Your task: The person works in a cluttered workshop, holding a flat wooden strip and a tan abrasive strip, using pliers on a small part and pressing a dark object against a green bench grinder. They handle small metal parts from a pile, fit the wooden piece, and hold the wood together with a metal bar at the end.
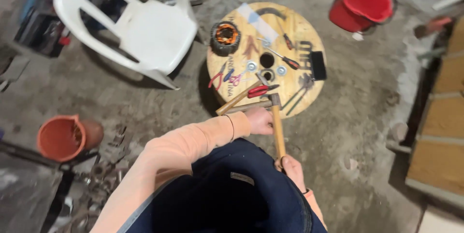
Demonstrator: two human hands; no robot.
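At the six o'clock edge of the round wooden worktop (pixel 295 25), the right hand (pixel 292 170) clenches the hammer (pixel 277 124) handle; the left hand (pixel 259 120) closes on a metal rod (pixel 249 107). The copper-wound stator (pixel 225 37) sits untouched at ten o'clock, so work looks barely begun.

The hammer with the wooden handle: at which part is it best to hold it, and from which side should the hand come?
Probably the lower end of the hammer handle, approached from the person's own side. The metal head lies at the edge of the round wooden table, and the long handle points back toward the body, where the right hand grips its end.
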